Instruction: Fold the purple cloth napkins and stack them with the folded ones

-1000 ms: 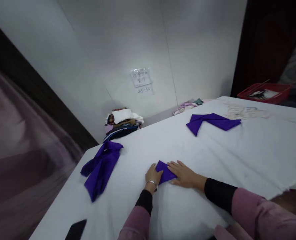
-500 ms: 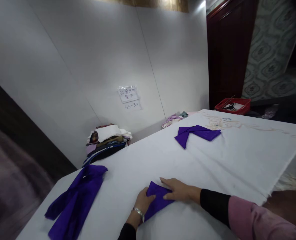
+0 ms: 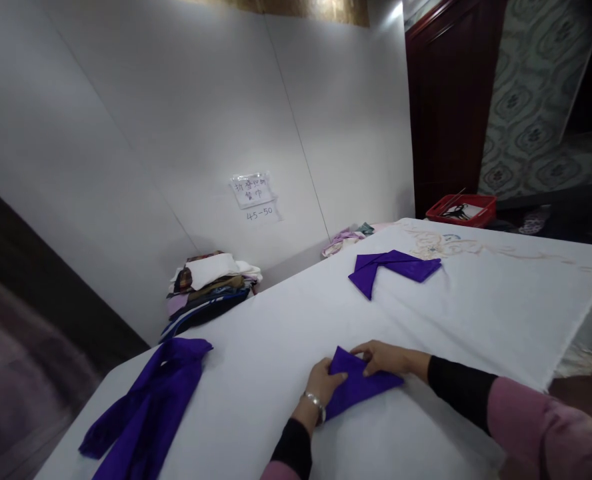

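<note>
A folded purple cloth napkin (image 3: 359,385) lies at the near side of the white-covered table, one corner pointing away from me. My left hand (image 3: 322,381), a metal band at its wrist, grips the napkin's left edge, thumb on top and fingers beneath or behind. On the upper right edge, my right hand (image 3: 380,359) pinches the cloth between thumb and fingers. Farther back rests another folded purple napkin (image 3: 393,265), bent into an angled shape. A loose, crumpled purple cloth (image 3: 151,407) spreads along the table's left side.
The table (image 3: 276,333) has a white cloth with embroidery at its far right. Stacked folded clothes (image 3: 213,287) stand behind its left edge, against a pale wall (image 3: 191,133) bearing a handwritten sign (image 3: 253,192). A red basket (image 3: 463,210) sits beyond the far edge.
Both hands have shifted right and slightly away from me with the napkin, which now shows more of its wide lower part. My right fingers have closed in from spread to pinching. The view has shifted slightly.
</note>
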A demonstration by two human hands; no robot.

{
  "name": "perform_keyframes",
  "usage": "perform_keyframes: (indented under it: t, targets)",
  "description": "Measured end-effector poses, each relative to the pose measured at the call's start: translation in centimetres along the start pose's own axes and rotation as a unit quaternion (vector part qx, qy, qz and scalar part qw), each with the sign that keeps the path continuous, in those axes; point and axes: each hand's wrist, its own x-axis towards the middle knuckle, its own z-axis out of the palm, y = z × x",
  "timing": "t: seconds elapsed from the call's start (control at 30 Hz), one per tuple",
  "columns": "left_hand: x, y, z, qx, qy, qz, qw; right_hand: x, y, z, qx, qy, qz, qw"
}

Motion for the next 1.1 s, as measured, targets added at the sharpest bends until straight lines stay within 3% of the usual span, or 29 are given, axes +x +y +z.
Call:
perform_keyframes:
  t: [0.13, 0.2, 0.3, 0.37, 0.47, 0.77, 1.1]
  targets:
    - [2.3, 2.1, 3.5, 0.124, 0.037, 0.018, 0.991, -2.2, 2.6, -7.7, -0.131, 0.109, 0.050, 0.984]
    - [2.7, 2.4, 4.7, 0.185, 0.061, 0.049, 0.980, -2.8, 3.5, -11.9, -0.212, 0.173, 0.079, 0.959]
    - [2.4, 1.9, 5.7, 0.254, 0.090, 0.115, 0.956, -2.8, 4.5, -17.4, -0.252, 0.218, 0.108, 0.936]
    - [2.1, 1.5, 6.0, 0.283, 0.100, 0.152, 0.942, -2.0, 4.9, -20.1, -0.266, 0.237, 0.124, 0.926]
    - [1.9, 1.3, 6.0, 0.287, 0.094, 0.155, 0.941, 0.2, 5.3, -23.2, -0.293, 0.259, 0.141, 0.909]
    - [1.4, 1.6, 5.7, 0.251, 0.081, 0.141, 0.954, 6.8, 5.5, -28.0, -0.370, 0.257, 0.130, 0.883]
    - [1.8, 0.7, 5.8, 0.230, 0.078, 0.148, 0.959, 6.5, 6.4, -29.2, -0.392, 0.222, 0.177, 0.875]
